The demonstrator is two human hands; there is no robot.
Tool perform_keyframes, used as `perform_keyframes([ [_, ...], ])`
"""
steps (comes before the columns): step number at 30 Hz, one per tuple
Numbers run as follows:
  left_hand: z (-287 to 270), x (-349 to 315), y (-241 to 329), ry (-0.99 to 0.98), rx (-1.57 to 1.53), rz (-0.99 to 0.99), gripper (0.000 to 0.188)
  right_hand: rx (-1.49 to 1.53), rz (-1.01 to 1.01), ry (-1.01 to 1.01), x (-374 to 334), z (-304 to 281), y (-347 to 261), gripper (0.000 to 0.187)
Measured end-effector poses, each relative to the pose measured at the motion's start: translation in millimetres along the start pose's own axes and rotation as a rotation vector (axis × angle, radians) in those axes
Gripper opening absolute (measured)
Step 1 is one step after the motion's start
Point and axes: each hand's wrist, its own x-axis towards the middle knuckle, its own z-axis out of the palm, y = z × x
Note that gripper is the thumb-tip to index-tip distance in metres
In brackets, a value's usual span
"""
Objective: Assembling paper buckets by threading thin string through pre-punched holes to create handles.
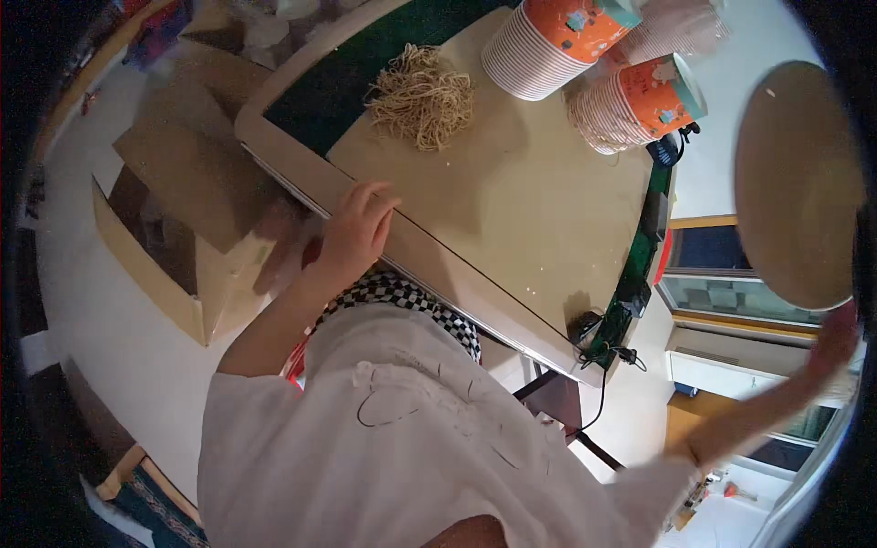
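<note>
Left hand [352,239]: released, 10 o'clock
Right hand [835,332]: one disc [797,187] grasped, 3 o'clock
Strands [422,100]: one bundle, 12 o'clock
Orange cups [550,47]: two stacks

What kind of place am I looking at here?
Probably a room at home, or perhaps a small workroom: a green-topped table bears stacked paper cups and a tangle of pale strands, with an open cardboard box beside it.

A person's left hand [353,233] rests at ten o'clock, fingers loosely bent, the bare left forearm [274,320] slanting in past nine, while the right arm [754,418] stretches through four o'clock to a blurred right hand [836,333].
</note>
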Motion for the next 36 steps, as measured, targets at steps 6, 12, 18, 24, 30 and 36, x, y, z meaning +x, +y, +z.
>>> perform_keyframes([
  [6,22.2,1.3,-3.6,-0.011,-0.182,-0.032,0.021,1.091,0.641,0.001,-229.9,198.7,-21.9,0.069],
  [12,29.6,11.9,11.2,-0.089,-0.294,-0.038,0.028,1.616,1.242,-0.586,-337.4,287.1,-53.2,0.041],
  [18,41.2,38.4,36.6,-0.152,-0.273,-0.033,0.056,1.343,1.233,-0.447,-376.8,289.7,-42.7,0.033],
  [24,81.3,43.2,32.7,-0.146,-0.365,0.026,0.055,0.75,0.727,-0.162,-401.8,288.0,-49.1,0.04],
  [30,84.2,59.2,7.4,-0.002,-0.631,-0.234,0.025,0.472,0.702,-0.034,-416.5,279.6,-58.4,0.03],
  [36,32.0,138.8,-26.5,0.19,-0.199,-0.071,0.016,0.543,0.715,0.033,-429.9,285.3,-53.3,0.024],
])
